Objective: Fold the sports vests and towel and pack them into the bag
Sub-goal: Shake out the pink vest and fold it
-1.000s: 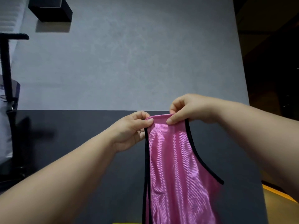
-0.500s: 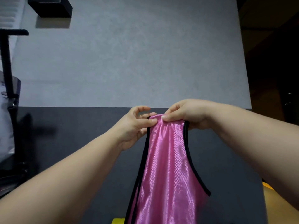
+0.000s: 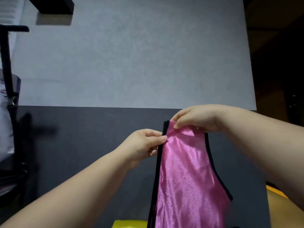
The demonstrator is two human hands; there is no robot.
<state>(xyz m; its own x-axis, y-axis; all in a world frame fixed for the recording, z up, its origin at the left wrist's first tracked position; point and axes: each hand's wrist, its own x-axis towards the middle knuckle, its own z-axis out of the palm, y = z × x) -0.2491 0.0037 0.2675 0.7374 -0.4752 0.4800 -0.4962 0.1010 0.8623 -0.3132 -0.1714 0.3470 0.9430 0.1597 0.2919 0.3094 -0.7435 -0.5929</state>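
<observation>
A shiny pink sports vest with black trim hangs in the air in front of me, its lower part running out of the bottom of the frame. My left hand pinches its black left edge a little below the top. My right hand pinches the top of the strap from above. A strip of yellow fabric shows at the bottom edge, left of the vest. The bag and the towel are not in the frame.
Behind the vest stands a wall, grey above and dark below. A black stand with a pale bag-like thing is at the left edge. A black box hangs high on the wall. An orange-yellow surface shows at the lower right.
My left hand has slid down the vest's left edge while my right hand stayed at the top. The vest and both hands have shifted to the right in the view.
</observation>
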